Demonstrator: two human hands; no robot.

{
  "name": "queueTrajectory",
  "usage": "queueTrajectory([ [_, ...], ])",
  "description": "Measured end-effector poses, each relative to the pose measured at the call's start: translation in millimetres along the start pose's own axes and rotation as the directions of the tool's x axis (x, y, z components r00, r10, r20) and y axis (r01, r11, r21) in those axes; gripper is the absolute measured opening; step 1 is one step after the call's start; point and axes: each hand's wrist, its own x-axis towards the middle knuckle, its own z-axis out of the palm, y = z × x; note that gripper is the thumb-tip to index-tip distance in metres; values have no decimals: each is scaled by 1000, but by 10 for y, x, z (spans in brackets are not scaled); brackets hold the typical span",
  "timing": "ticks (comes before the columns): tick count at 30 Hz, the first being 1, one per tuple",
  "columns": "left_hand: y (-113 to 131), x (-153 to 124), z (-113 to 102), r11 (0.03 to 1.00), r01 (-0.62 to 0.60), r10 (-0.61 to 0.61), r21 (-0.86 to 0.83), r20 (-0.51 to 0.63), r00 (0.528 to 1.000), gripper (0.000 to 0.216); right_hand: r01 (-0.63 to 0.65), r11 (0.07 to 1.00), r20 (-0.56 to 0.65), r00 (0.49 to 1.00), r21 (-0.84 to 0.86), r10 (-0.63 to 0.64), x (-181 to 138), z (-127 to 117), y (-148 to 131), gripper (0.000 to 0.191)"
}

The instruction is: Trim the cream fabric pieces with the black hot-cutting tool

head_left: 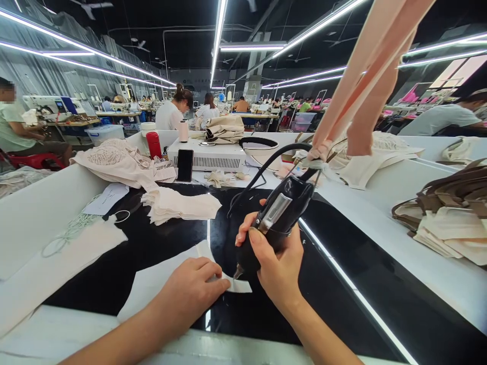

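Note:
My right hand [279,261] is wrapped round a black corded hand tool [277,213] with a silver lever on its side. The tool's metal tip points down at the narrow end of a white fabric piece [160,276] on the black tabletop [342,263]. My left hand [192,286] presses on that piece with bent fingers, the thumb close to the tip. Whatever lies under the left fingers is hidden. From above, pink fabric straps [353,86] hold the tool by its top end.
Behind the fabric lies a stack of cream pieces [182,203]. Beyond it are a phone [185,165], a vented white box [209,154] and a red bottle [153,145]. Lace garments [114,157] are heaped left; brown-strapped pieces [452,203] lie right. Other people sit at machines farther off.

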Motion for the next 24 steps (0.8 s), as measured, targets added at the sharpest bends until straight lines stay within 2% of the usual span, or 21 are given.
queueTrajectory([
  [10, -5, 17, 18, 1000, -15, 15, -3, -56, 998, 18, 4, 1000, -38, 999, 0, -4, 6, -137, -38, 26],
  [18, 1, 10, 18, 1000, -10, 9, -11, -54, 999, 17, 8, 999, -29, 1000, -40, -9, -1, -155, -30, 19],
  [24, 3, 10, 6, 1000, -7, 6, -7, -47, 999, 17, -4, 998, -42, 999, 59, 6, -16, -117, -89, 30],
])
